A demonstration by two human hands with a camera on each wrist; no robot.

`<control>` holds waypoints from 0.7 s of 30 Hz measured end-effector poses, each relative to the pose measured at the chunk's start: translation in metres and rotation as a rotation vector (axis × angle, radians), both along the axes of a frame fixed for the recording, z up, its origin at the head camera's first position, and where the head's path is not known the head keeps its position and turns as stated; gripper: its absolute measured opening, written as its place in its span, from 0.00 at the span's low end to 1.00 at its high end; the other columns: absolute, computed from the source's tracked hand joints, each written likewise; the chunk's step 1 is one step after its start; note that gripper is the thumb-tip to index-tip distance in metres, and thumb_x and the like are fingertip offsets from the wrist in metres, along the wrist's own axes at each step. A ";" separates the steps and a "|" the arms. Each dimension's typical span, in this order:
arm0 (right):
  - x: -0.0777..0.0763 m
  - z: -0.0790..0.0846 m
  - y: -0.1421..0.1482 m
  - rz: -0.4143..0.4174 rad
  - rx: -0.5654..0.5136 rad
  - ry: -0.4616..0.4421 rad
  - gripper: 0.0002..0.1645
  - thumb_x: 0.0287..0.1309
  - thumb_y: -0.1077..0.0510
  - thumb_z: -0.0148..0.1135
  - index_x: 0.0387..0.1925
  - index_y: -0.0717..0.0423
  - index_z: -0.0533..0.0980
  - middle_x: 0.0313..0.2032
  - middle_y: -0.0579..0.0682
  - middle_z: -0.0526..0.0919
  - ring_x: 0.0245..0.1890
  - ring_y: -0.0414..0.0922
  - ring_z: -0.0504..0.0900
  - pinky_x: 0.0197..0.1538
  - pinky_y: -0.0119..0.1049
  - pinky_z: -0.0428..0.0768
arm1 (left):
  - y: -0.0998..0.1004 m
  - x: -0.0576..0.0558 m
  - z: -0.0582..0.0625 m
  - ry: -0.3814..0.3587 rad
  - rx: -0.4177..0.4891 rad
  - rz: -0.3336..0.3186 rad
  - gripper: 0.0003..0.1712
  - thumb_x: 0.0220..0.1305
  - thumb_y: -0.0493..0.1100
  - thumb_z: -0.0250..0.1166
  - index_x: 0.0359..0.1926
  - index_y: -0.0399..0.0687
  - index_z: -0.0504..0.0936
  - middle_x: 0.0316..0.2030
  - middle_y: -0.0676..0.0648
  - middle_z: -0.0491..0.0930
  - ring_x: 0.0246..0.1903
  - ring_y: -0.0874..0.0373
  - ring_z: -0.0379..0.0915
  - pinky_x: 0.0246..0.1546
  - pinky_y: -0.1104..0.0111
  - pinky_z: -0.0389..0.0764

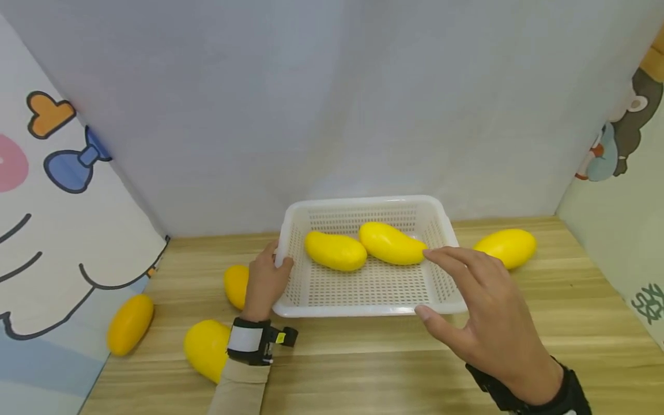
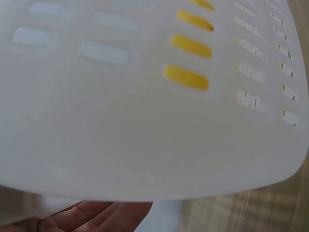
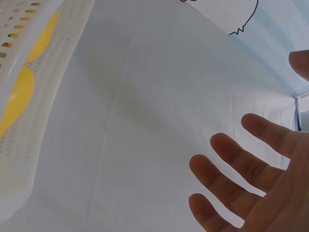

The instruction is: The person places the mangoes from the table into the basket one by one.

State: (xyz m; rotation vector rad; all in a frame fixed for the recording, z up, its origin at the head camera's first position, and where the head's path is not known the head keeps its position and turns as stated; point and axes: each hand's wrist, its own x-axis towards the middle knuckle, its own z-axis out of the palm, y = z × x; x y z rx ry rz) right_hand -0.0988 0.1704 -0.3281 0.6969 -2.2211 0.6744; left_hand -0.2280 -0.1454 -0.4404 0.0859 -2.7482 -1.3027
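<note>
A white plastic basket with slotted walls holds two yellow mangoes, a left one and a right one. My left hand grips the basket's left rim, its fingers over the outside and thumb on top. In the left wrist view the basket wall fills most of the picture, with a few fingers of the left hand below the rim. Beside the basket's right end, my right hand is held with fingers and thumb apart, nothing in it. The right wrist view shows those spread fingers away from the basket.
Right of the basket lies another mango, partly behind the right hand. To the left, a mango and a larger one are partly covered by the left arm. One more mango lies by the left panel. A pale wall stands behind.
</note>
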 end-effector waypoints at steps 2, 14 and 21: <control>0.000 -0.001 0.001 -0.007 0.001 0.000 0.34 0.52 0.39 0.55 0.56 0.54 0.72 0.50 0.53 0.76 0.45 0.51 0.73 0.45 0.49 0.68 | 0.000 0.000 0.000 -0.003 0.004 -0.001 0.29 0.63 0.46 0.55 0.65 0.45 0.63 0.42 0.39 0.79 0.27 0.55 0.78 0.22 0.65 0.79; -0.006 -0.001 0.018 -0.073 -0.006 -0.006 0.35 0.50 0.38 0.56 0.55 0.54 0.72 0.50 0.55 0.76 0.47 0.53 0.72 0.46 0.51 0.67 | -0.001 -0.001 -0.004 0.018 -0.001 -0.001 0.29 0.63 0.46 0.55 0.64 0.46 0.64 0.39 0.40 0.80 0.26 0.56 0.78 0.22 0.66 0.78; -0.017 -0.004 0.037 -0.137 0.018 0.003 0.36 0.48 0.38 0.57 0.55 0.55 0.72 0.50 0.57 0.75 0.47 0.56 0.72 0.44 0.53 0.67 | -0.001 -0.001 -0.002 0.042 0.005 -0.010 0.29 0.63 0.45 0.55 0.65 0.45 0.64 0.37 0.41 0.80 0.24 0.57 0.77 0.21 0.66 0.78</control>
